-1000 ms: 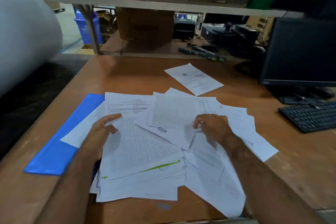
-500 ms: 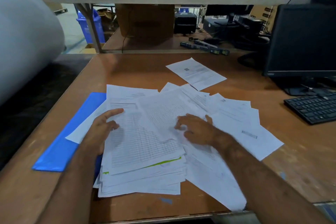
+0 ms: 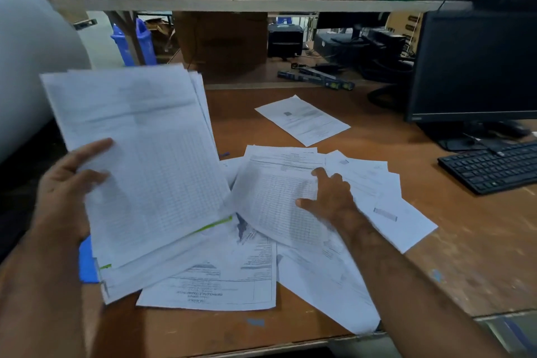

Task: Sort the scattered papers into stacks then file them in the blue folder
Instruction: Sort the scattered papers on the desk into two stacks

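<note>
The left hand point(image 3: 62, 189) grips a stack of printed papers point(image 3: 139, 160) by its left edge, thumb across the top sheet and fingers behind, so the stack is tilted up off the wooden worktop point(image 3: 465, 241) with its near edge low over the pile. A green strip point(image 3: 215, 225) shows along the lower edge of the stack. The right hand point(image 3: 328, 197) lies flat with fingers spread on a sheet printed with a fine table point(image 3: 276, 200), which tops the loose papers at the middle of the worktop. More scattered sheets point(image 3: 386, 212) fan out to the right of that hand, and a form with upside-down text point(image 3: 220, 285) lies at the near edge. One single sheet point(image 3: 302, 119) lies apart, farther back. The blue folder point(image 3: 87, 261) is at the near left, almost wholly covered by the lifted stack and the left arm; only a small corner shows. A black monitor point(image 3: 476, 67) and a black keyboard point(image 3: 494, 167) stand at the far right.
</note>
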Demonstrator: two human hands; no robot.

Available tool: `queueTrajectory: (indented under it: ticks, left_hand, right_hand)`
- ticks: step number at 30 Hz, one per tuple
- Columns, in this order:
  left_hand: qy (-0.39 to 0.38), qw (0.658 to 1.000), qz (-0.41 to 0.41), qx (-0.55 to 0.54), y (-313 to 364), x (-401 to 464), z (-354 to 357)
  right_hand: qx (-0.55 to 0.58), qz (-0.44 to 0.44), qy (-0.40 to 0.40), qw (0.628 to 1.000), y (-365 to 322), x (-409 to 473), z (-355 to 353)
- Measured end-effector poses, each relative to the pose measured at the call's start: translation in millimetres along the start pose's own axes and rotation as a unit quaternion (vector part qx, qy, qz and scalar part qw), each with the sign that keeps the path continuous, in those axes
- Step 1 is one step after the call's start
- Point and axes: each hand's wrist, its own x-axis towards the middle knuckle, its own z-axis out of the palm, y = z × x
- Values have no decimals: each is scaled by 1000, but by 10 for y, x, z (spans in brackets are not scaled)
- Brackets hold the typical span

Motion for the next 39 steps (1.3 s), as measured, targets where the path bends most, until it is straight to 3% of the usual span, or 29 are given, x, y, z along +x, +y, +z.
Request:
queueTrajectory:
  ticks: [3,5,7,9,13,17,19,23,25,27,29,31,39]
  left_hand:
    - [18,997,79,-7,332,-4,57]
    - [16,996,79,-23,390,69,72]
    - [1,999,29,-44,262,205,58]
    - [-46,998,-38,2,76,224,158]
    - [-165,974,-135,79,-485,-31,524]
    - [-148,971,-173,72,-745,-88,656]
    - [-143,973,-172,64,-736,-98,647]
    - [-136,977,-156,54,-697,-167,642]
    - [-124,980,-144,61,-693,-194,647]
    - [-109,984,-135,45,-701,-210,650]
    - [-106,985,-134,9,-710,-230,636]
    - [-119,981,-151,-35,-669,-296,642]
    - [-145,986,-65,50,-777,-259,596]
  right_hand:
    - [108,22,10,994,39,83,-82]
    - [154,15,21,988,90,101,-115]
    - [171,-2,48,984,148,97,-126]
    - [175,-12,82,981,199,84,-129]
    - [89,-26,148,985,226,42,-274]
    - [133,-125,223,958,142,5,-612]
    - [207,-179,238,932,133,27,-774]
    - [452,-196,144,858,5,24,-933]
    - [498,-181,100,842,-137,-24,-822]
    - [467,-171,51,866,-263,-66,-581]
    - [372,-187,3,909,-337,-105,-253]
    - [294,-224,-18,929,-395,-135,70]
    - [248,-300,-16,921,-745,-182,497]
